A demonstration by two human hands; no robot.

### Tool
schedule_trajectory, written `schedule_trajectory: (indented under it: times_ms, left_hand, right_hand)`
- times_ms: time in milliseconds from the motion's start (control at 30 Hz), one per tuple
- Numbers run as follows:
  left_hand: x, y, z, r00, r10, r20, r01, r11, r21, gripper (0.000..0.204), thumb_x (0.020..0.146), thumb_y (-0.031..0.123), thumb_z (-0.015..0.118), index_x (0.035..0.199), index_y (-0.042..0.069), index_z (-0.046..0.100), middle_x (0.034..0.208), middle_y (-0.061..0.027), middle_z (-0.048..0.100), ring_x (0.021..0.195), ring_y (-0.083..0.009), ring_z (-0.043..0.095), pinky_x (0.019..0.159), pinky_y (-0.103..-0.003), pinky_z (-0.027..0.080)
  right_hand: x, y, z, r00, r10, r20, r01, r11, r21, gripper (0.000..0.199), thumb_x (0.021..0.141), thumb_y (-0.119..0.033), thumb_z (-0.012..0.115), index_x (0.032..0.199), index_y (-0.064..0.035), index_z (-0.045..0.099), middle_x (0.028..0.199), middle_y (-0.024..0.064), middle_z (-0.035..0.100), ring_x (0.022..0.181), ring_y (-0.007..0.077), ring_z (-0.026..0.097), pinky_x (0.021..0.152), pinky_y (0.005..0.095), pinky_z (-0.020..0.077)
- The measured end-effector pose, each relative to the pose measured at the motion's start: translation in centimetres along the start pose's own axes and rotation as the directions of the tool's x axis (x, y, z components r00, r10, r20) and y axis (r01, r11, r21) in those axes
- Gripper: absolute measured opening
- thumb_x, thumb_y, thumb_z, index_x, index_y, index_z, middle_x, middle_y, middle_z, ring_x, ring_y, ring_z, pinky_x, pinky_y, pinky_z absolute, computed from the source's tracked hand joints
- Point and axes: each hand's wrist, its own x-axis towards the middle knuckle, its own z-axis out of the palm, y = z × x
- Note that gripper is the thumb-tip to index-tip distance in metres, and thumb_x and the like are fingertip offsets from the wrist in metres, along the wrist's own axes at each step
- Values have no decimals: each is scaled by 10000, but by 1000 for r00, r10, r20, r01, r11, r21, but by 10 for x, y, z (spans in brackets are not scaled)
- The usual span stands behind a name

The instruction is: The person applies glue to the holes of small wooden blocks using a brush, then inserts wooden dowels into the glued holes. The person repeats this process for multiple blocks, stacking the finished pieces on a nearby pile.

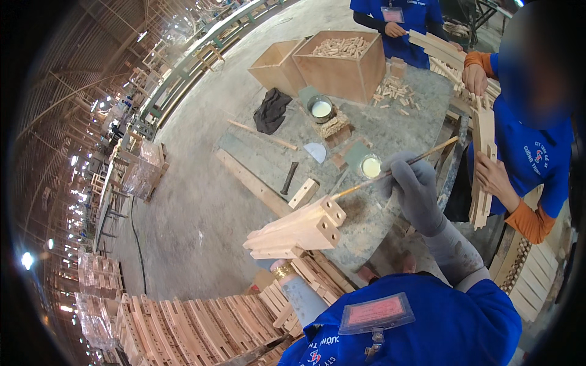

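My right hand (416,190), in a grey glove, is closed around a thin wooden-handled brush (432,149). The brush slants down to the left, its tip at the end of a bundle of pale wooden bars (292,229). Round holes show in the bars' near ends. My left hand (266,263) supports the bundle from below; the wood hides most of its fingers. Just beyond my right hand stands a small cup of creamy white liquid (370,167). A short drilled wooden block (303,193) and a dark hammer (289,178) lie past the bars.
A larger pot of white liquid (321,110) sits farther back on the worktable (244,144). Beyond it are a black cloth (272,111), a plywood box of dowels (342,67) and loose dowels (394,91). Two co-workers handle wooden parts at right. Stacked bars (201,323) fill the lower left.
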Motion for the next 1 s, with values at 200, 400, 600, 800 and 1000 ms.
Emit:
schedule_trajectory:
  times_ms: [200,400,600,800,1000]
  left_hand:
    - [-2,14,-4,1000,-6,-4,6,1000,13,420,882,371,465,1139,45,529,1188,-87,551,1035,-154,550,868,-301,457]
    - [2,24,-2,1000,12,9,-12,1000,15,411,882,362,466,1135,44,530,1179,-87,555,1026,-155,553,863,-301,459]
    - [-2,18,-10,1000,-4,-5,5,1000,11,402,883,354,468,1130,44,532,1170,-87,559,1018,-156,556,858,-301,461]
    - [-2,23,-8,1000,9,-2,-9,1000,14,394,883,346,470,1126,43,533,1161,-86,564,1009,-157,560,853,-301,464]
    - [-5,19,-13,1000,-7,-19,7,1000,29,385,883,338,472,1121,42,535,1152,-86,568,1001,-158,563,848,-301,466]
  right_hand:
    - [-7,-27,13,995,-56,84,66,991,-120,163,882,-85,508,846,50,593,725,78,608,591,93,564,522,208,452]
    - [-12,-31,13,992,-87,88,101,980,-170,109,864,-58,541,863,38,594,725,66,607,600,81,553,529,204,443]
    - [-12,-33,21,987,-88,137,113,975,-191,89,863,-42,541,860,35,586,706,52,592,603,70,525,532,202,425]
    - [-16,-37,16,988,-78,132,111,959,-261,57,848,-33,560,847,17,587,687,41,588,593,68,516,528,213,419]
    - [-14,-33,20,962,-149,228,220,919,-327,31,812,-18,596,833,5,601,666,48,592,579,76,526,517,223,415]
